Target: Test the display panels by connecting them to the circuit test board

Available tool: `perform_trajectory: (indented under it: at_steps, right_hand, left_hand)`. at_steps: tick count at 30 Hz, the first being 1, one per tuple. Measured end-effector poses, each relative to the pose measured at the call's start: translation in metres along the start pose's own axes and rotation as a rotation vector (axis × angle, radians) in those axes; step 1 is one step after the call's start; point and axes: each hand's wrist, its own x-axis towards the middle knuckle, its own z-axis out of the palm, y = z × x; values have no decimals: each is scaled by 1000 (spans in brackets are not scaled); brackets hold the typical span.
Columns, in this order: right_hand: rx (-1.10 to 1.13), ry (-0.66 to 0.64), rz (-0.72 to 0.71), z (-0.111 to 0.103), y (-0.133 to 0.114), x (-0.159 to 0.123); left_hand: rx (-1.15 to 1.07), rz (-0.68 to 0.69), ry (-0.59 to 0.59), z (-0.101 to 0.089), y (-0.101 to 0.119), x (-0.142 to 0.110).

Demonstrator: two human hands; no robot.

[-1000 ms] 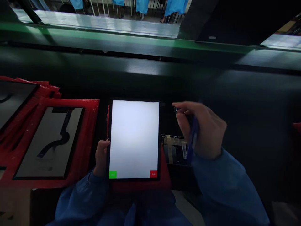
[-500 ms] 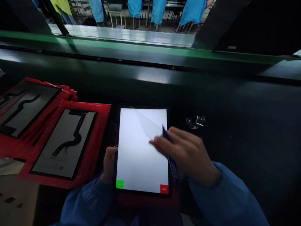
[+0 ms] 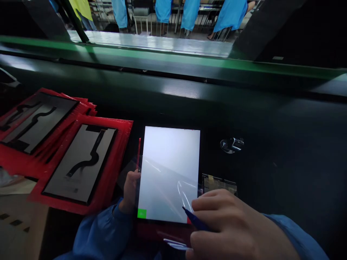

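Observation:
A tablet-sized display panel (image 3: pixel 169 151), lit white with a green box at its lower left and a red one at its lower right, lies in front of me. My left hand (image 3: pixel 131 189) grips its left edge, the thumb on the rim and the other fingers hidden. A clear film (image 3: pixel 162 180) stretches across the lower screen to my right hand (image 3: pixel 227 220), which is closed on the film's edge. That hand also holds a blue pen-like tool (image 3: pixel 196 219), its pointed tip over the screen's lower right.
Red sleeves (image 3: pixel 123 133) with grey display panels (image 3: pixel 81 162) and black ribbon cables lie at the left. A small shiny clear object (image 3: pixel 231 145) rests right of the screen, above a circuit part (image 3: pixel 217 183). Beyond the green ledge (image 3: pixel 162 59), several people in blue sit.
My right hand has moved down and right, drawing the clear film toward the lower right corner. A circuit part now shows beside the panel. My left hand keeps its grip.

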Motion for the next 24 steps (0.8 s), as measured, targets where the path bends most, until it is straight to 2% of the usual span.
perform_trajectory:
  at_steps: [4,10,13,15,16,19,20,21,22,24]
  right_hand:
    - [33,-23,-53,2,-2,-3]
    - [62,-62,-47,4,-2,-1]
    - [122,32,-130,2,-4,3]
    - [44,133,-132,-5,-9,7]
    - [-56,196,-104,-10,-11,10]
    - [-481,386,97,-31,-11,29]
    - [-576,424,164,-37,-5,39]
    - [-599,445,174,-42,3,49]
    - [-523,442,178,-46,14,60]
    - [-197,493,155,-48,40,78]
  left_hand:
    - [55,36,28,5,0,0]
    - [-17,-44,-66,5,-1,-1]
    - [18,-75,-52,1,-2,0]
    - [64,-86,-23,-2,-3,1]
    - [78,-79,-11,-2,-3,2]
    - [82,-45,-7,0,-3,5]
    - [86,-42,-16,1,-3,5]
    - [95,-46,-30,3,-2,5]
    - [108,-53,-47,5,-1,4]
    - [128,-54,-85,8,0,2]
